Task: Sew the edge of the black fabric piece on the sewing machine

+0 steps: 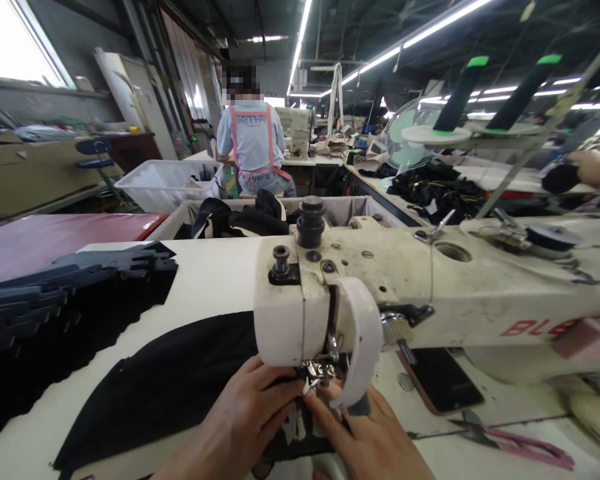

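Both hands (260, 420) on black fabric (165, 380)

Ceiling: dark and low, crossed by long fluorescent tubes (410, 37) running toward the far end.
Window: a bright pane (17, 40) at upper left, glaring white.
Far wall: pale boards (130, 87) lean against it beside dark columns.
Aisle: a person in a light shirt and pink apron straps (251, 143) sits facing away at a distant machine.
Furniture: a white plastic bin (157, 183) near that worker; a dark red tabletop (55, 237) at left; a blue stool (96, 157) beyond it.
Right side: a pale green fan (403, 137) stands over a bench heaped with black cloth (433, 190).
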Action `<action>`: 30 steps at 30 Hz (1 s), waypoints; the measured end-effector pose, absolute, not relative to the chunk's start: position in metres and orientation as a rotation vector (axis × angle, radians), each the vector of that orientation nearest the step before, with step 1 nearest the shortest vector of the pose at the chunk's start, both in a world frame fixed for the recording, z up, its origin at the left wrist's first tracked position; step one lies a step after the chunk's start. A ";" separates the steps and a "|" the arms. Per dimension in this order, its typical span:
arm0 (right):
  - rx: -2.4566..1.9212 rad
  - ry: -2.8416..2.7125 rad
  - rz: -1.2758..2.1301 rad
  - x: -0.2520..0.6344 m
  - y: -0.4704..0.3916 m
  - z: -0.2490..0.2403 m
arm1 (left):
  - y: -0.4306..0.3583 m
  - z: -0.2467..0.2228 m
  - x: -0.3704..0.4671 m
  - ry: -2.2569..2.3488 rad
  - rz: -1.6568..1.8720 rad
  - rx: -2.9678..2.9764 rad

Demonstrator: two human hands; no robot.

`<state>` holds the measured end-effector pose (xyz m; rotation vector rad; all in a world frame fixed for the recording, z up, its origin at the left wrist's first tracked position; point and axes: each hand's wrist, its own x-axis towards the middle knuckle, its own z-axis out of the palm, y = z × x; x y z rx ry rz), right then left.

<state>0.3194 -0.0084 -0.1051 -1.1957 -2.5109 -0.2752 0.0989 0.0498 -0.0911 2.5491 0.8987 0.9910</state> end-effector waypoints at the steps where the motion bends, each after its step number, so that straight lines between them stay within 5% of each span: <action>1: -1.196 -2.499 -0.275 0.319 -0.009 -0.105 | 0.050 -0.090 0.099 0.908 0.986 2.515; 20: -1.180 -2.259 -0.206 0.307 -0.004 -0.105 | 0.048 -0.076 0.107 0.877 0.796 2.611; 30: -1.136 -2.310 -0.308 0.312 -0.002 -0.109 | 0.047 -0.089 0.102 0.943 0.968 2.482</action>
